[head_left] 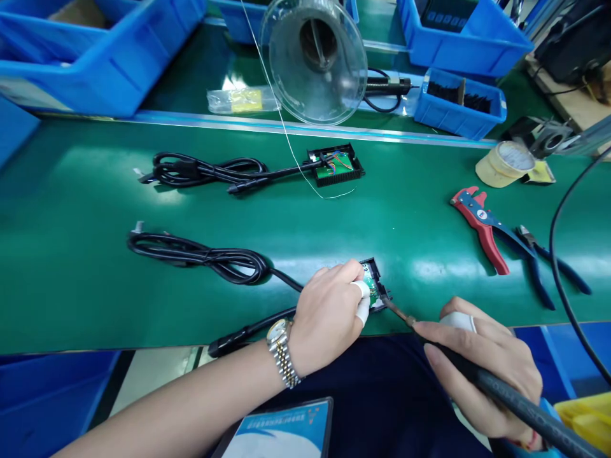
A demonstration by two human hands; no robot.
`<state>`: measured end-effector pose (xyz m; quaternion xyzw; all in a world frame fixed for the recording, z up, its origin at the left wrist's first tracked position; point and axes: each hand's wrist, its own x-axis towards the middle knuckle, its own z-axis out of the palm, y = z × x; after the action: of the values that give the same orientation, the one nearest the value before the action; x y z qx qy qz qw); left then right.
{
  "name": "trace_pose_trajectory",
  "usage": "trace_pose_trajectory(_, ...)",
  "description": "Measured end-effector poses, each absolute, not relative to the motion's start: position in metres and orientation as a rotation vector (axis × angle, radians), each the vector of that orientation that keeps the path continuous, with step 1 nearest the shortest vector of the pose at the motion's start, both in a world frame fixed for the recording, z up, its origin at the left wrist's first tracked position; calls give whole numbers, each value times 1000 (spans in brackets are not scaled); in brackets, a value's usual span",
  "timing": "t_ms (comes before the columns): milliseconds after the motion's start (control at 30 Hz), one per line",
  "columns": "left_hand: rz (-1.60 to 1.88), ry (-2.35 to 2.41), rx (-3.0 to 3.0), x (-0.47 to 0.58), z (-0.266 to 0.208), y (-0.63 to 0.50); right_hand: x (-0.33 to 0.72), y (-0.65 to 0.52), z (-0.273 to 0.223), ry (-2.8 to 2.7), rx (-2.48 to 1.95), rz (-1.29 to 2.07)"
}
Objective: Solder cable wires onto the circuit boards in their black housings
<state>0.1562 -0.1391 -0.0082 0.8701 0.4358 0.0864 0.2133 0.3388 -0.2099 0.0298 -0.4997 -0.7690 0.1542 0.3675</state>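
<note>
My left hand (329, 312), with white finger cots and a watch at the wrist, is closed over a small black case with a green circuit board (373, 289) in it. My fingers cover much of that case. A black cable (224, 262) runs from it, bundled in a coil to the left. In my right hand (491, 356) is a soldering iron (482, 375), held like a pen. Its tip reaches the right edge of the case; whether it touches the board I cannot tell. Solder wire (287, 137) hangs down from above, its end loose over the bench, beyond my left hand.
A second cased board (337, 165) with a coiled cable (205, 170) lies farther back. Wire strippers (484, 229) and cutters (554, 257) lie on the right, near a round tub (505, 164). A clear funnel-shaped hood (317, 63) hangs over the back, among blue bins (461, 105).
</note>
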Motion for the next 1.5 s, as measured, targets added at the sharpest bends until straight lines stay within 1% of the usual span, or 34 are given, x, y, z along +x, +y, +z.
trace_pose_trajectory(267, 271, 1185, 2408, 155, -10, -140, 334, -202, 27, -2044, -1322, 349)
trace_pose_trajectory(567, 300, 1164, 2421, 154, -10, -139, 333, -200, 31, -2036, -1333, 381)
trace_pose_trajectory(1067, 245, 1155, 2426, 155, -9, -138, 334, -199, 30, -2038, -1317, 434)
trace_pose_trajectory(1300, 276, 1153, 2431, 155, -11, -138, 334, -199, 33, -2071, -1336, 366)
trace_pose_trajectory(1500, 263, 1164, 2432, 155, -10, -138, 334, -198, 31, -2074, -1335, 389)
